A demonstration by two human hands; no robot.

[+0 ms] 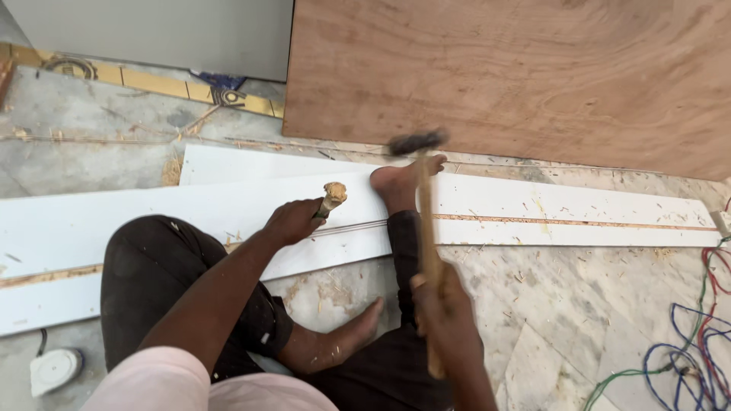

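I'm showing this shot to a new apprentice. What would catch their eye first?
The raised hammer, blurred, gripped in the right hand at centre. Left of it, the left hand holds a wooden-handled chisel against the long white board on the floor, which a bare foot pins down.

No packages in view, no labels, no signs, no screens. Nothing printed shows on any surface from this head view. Far corners small and blurred, so possibly a tiny sticker goes unseen there.
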